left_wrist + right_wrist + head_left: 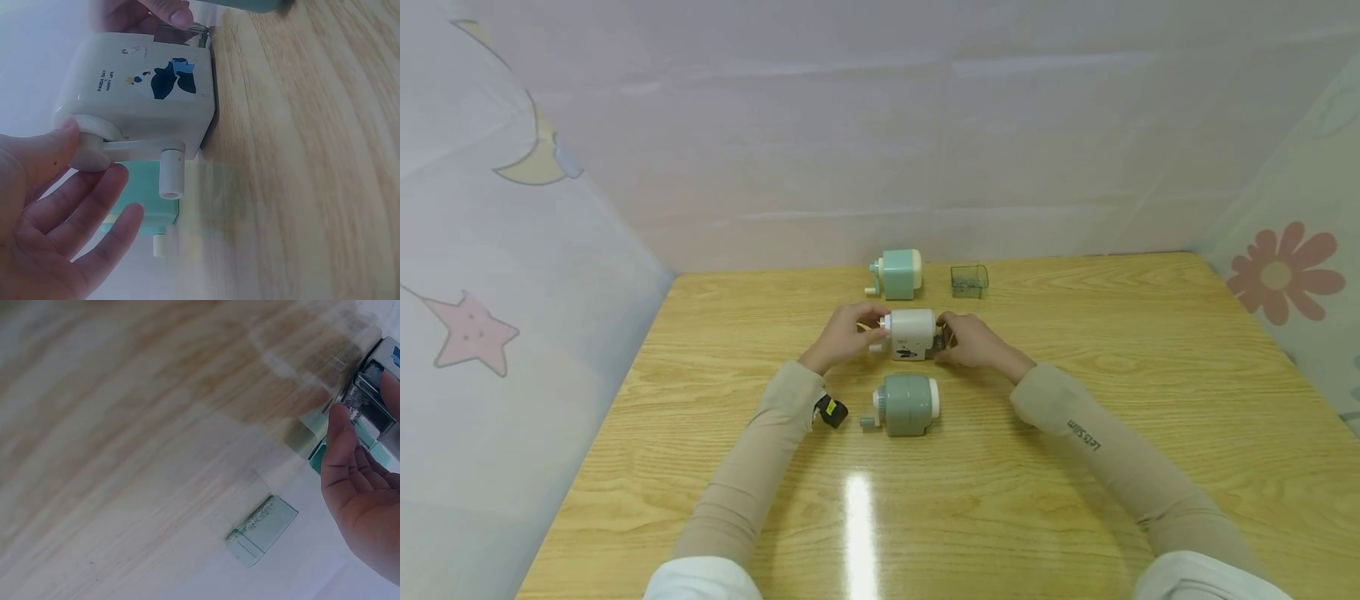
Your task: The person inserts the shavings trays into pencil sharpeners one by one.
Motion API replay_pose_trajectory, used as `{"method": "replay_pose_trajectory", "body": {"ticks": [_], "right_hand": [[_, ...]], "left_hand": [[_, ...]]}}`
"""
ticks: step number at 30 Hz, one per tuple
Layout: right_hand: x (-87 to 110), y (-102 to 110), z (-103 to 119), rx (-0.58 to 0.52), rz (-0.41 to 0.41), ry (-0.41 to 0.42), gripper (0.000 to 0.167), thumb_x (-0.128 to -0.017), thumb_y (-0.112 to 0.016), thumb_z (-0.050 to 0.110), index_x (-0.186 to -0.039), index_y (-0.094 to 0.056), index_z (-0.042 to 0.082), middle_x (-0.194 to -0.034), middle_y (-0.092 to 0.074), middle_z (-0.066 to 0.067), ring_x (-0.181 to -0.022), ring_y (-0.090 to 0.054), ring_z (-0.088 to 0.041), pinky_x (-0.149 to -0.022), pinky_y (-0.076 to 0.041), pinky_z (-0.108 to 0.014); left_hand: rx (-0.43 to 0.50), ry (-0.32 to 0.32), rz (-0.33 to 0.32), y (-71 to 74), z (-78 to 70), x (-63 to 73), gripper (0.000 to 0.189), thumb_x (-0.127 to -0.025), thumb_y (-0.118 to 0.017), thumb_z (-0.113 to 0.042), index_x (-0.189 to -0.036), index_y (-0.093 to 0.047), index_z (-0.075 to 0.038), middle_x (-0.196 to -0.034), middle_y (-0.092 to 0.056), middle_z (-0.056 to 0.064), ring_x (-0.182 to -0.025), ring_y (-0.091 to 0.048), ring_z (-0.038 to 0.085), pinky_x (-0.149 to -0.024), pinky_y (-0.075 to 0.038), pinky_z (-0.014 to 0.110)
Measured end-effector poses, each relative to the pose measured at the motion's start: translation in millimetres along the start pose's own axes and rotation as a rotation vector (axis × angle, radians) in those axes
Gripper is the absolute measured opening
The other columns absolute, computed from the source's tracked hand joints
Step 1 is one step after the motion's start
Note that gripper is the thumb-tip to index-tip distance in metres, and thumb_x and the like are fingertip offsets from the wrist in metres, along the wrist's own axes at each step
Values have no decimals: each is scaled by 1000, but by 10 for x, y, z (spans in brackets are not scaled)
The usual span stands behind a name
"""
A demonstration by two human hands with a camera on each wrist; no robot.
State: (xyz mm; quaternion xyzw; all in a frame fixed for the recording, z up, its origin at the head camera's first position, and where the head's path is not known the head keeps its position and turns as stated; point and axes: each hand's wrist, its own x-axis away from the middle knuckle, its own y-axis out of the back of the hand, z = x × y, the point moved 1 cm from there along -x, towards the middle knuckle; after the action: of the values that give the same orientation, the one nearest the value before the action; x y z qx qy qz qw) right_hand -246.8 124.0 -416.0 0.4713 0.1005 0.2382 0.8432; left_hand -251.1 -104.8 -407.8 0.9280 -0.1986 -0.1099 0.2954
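Note:
A white crank pencil sharpener [912,327] with a dark leaf-like print stands on the table, its crank towards the left. My left hand [844,335] pinches the round knob [94,150] at the crank end between thumb and fingers. On the opposite end, my right hand [973,342] holds the see-through shavings drawer [365,406] between thumb and fingers. The drawer sticks partly out of the sharpener and has grey shavings in it. The fingers hide some of it.
Nearer me stands a grey-green sharpener [910,406]. Behind the white one is a mint sharpener [898,275], with a loose clear green drawer [970,282] holding shavings to its right. A fabric backdrop [925,167] rises at the wooden table's [1075,500] far edge.

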Motion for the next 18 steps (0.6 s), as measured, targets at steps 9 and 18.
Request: {"method": "replay_pose_trajectory", "body": {"ticks": [9, 18], "right_hand": [[-12, 1, 5, 4, 5, 13, 53, -75, -75, 15, -115, -49, -8, -88, -60, -12, -77, -56, -23, -70, -49, -35], [-26, 2, 7, 8, 3, 26, 51, -75, -76, 16, -113, -50, -7, -86, -59, -11, -76, -54, -22, -68, -48, -34]], "left_hand": [[4, -19, -7, -6, -24, 11, 28, -85, -63, -5, -112, -60, 0, -102, -63, 10, -90, -58, 19, -74, -51, 25], [0, -17, -1, -7, -30, 9, 28, -85, -63, -6, -112, -60, 0, -103, -62, 9, -90, -58, 19, -74, -51, 24]]}}
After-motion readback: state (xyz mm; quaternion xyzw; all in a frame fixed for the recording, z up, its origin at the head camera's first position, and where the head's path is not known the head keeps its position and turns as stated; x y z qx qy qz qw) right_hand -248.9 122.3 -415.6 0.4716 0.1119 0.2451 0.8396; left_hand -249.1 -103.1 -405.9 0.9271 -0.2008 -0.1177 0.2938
